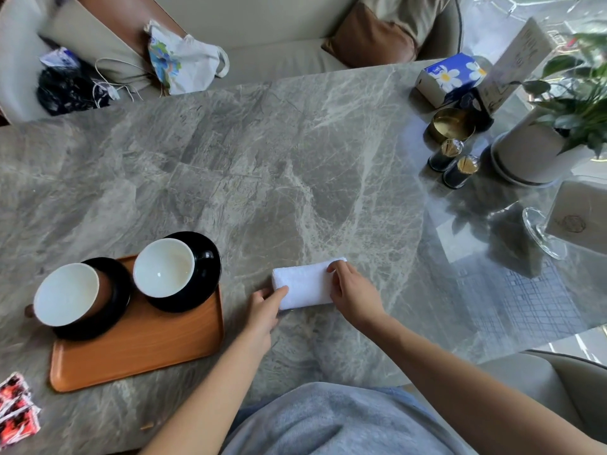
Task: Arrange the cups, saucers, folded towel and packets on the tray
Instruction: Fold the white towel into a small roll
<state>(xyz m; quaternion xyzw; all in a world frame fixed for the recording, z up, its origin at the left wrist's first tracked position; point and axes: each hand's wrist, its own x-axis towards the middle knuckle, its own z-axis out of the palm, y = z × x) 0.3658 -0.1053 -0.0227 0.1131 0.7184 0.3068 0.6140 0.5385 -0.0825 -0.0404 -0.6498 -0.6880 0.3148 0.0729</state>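
Folded white towel (pixel 305 285) lies flat on the grey marble table (pixel 262 159), off the tray, with a hand at each end. Left hand (pixel 264 308): fingers (pixel 283 291) nearly straight and slightly apart, tips resting on the towel's near-left corner. Right hand (pixel 354 295): fingers (pixel 335 267) curled over the towel's far-right edge with the thumb on the near side, clamped on that end. Orange-brown tray (pixel 147 349) sits just left of the left fingers, not touching the towel. On its far half stand two black saucers, each carrying a cup with a white interior. The black-sided cup (pixel 163 267) is on the saucer (pixel 205 284) nearer the left fingers, and that saucer overhangs the tray's far edge. The brown-sided cup (pixel 67 293) is on the saucer (pixel 122 290) farther left, which overhangs the tray's left edge. Red patterned packets (pixel 14 410) lie on the table well to the left of the left fingers, nearer the person than the tray and outside it. Well beyond the right fingers and to their right are a blue flowered tissue box (pixel 450 77), a brass bowl (pixel 451 124), two dark toothpick holders (pixel 445 154), a potted plant in a white pot (pixel 525 152), and a glass stand (pixel 542 239) bearing a card. A printed cloth bag (pixel 187 60) rests on the sofa (pixel 279 57) past the table's far edge.
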